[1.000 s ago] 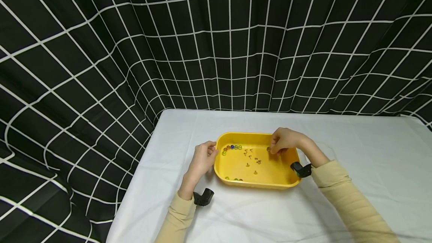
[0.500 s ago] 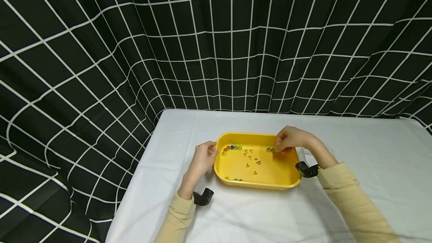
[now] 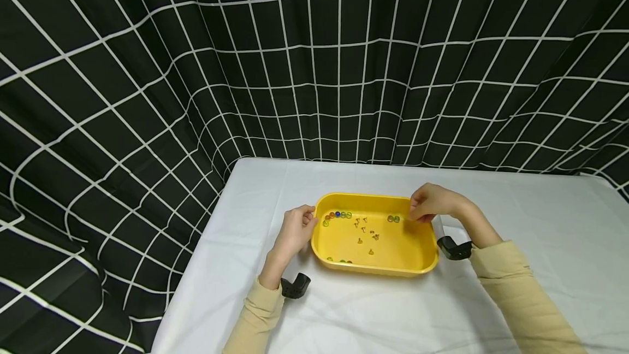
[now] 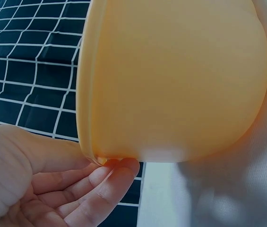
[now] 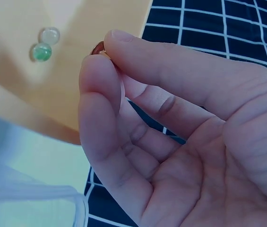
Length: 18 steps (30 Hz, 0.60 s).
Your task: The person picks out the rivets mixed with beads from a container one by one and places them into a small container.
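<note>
We saw a black curtain (image 3: 339,64) with a white grid hanging behind the surface (image 3: 265,179) and along its left side, its lines bending where the fabric folded. A white cloth (image 3: 530,217), lightly creased, covered the surface. Both wrist views showed us that same grid.

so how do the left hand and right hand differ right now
The left hand grips the yellow tub, while the right hand pinches a small coppery piece between thumb and finger. The left hand is at the tub's left end; the right hand is at its far right corner. Both are bare, below a tan sleeve and a black wrist gadget.
</note>
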Motion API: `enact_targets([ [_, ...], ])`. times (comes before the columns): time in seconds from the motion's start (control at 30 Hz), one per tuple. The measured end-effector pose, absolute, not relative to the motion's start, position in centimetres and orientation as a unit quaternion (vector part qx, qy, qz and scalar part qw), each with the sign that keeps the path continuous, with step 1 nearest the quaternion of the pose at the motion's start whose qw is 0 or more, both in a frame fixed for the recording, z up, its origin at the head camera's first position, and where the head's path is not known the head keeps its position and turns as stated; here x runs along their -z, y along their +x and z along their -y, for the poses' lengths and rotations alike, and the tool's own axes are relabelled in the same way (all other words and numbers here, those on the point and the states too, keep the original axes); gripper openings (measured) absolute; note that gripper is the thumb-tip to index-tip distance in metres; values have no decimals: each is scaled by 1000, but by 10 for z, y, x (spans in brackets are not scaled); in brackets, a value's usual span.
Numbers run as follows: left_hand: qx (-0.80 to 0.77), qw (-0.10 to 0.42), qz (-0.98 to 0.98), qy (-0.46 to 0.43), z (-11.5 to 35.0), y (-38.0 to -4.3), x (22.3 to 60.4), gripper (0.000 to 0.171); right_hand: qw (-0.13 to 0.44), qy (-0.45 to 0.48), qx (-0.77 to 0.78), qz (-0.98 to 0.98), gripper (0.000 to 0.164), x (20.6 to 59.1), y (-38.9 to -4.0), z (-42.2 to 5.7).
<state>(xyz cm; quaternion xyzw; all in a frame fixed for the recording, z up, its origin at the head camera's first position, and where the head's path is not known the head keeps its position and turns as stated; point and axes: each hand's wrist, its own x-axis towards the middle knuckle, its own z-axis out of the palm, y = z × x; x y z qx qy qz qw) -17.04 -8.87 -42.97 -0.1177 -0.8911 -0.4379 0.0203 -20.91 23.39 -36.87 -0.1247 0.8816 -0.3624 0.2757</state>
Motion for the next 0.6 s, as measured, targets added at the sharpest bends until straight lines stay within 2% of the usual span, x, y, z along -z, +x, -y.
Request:
enact_targets([
  [0.6, 439, 23, 890, -121, 89, -170, 429, 26, 272, -113, 361, -885, 14, 365, -204, -255],
])
